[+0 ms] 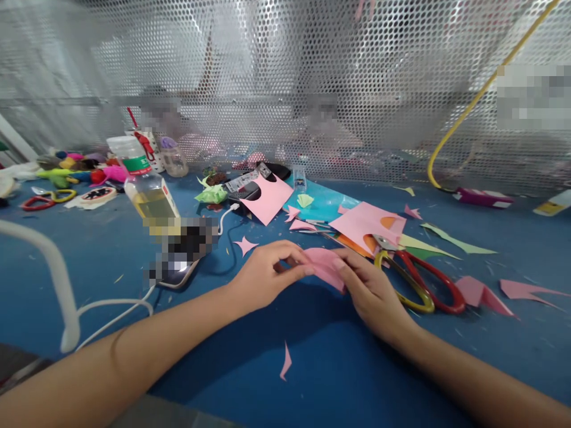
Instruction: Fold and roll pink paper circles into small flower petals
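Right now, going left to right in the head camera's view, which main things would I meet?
Far scissors, bottle of yellow liquid, star-shaped pink scrap, held pink paper, near scissors, yellow-labelled bottle.

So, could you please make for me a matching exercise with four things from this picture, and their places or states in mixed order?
Things
1. bottle
2. curved pink piece
3. large scissors
4. yellow cord

Places or states
A. handles beside the right hand
B. curves down across the perforated wall
C. has yellowish liquid inside
D. held between left hand and right hand

Pairs: 1-C, 2-D, 3-A, 4-B
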`<state>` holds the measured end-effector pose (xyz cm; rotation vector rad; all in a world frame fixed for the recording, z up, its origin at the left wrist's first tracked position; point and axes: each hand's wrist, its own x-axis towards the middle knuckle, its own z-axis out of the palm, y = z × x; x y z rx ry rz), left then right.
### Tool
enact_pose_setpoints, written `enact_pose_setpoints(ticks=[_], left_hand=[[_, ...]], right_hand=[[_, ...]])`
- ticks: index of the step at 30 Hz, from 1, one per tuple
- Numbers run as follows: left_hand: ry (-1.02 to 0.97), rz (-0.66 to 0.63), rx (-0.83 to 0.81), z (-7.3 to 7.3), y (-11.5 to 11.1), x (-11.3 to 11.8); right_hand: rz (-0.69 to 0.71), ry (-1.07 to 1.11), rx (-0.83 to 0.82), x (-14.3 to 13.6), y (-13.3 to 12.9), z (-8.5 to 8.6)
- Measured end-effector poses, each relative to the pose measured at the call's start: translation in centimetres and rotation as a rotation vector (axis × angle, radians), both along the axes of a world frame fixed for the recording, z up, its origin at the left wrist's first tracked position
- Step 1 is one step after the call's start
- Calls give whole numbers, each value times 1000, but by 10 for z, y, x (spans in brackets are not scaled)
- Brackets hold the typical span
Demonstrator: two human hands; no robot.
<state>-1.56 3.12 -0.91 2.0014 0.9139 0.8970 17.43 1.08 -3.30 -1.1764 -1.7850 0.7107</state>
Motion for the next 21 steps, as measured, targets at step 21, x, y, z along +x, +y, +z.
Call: enact_pose_setpoints(ticks=[21], left_hand=[[-186,-3,-331,-6,0,7]], right_hand=[[-12,-91,73,-3,-9,9]])
